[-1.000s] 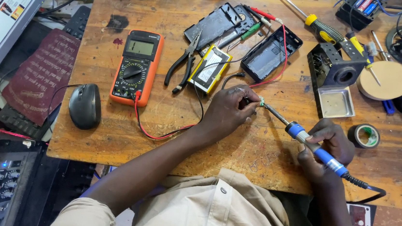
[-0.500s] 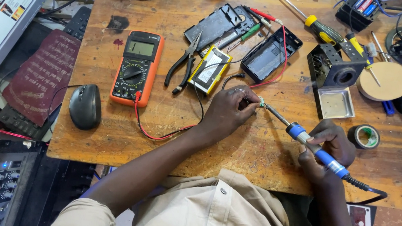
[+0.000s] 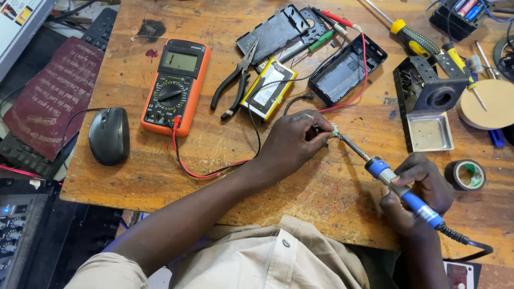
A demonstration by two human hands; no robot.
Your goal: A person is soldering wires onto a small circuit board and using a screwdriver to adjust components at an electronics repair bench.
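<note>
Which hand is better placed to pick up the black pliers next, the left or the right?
The left hand, probably. It lies just below the pliers, though it pinches a small part at the iron's tip. The right hand grips the soldering iron, farther away.

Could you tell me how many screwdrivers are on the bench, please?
2 clearly: a yellow-and-black screwdriver at top centre-right, and a green screwdriver beside the black case. Clutter at the right edge may hide more.

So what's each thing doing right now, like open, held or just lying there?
Soldering iron: held in right hand, tip at left hand's fingers.
Left hand: pinching a small wire end.
Multimeter: lying flat, red lead plugged in.
Pliers: lying unheld.
Black case: open, empty.
Tape: lying flat.
</note>
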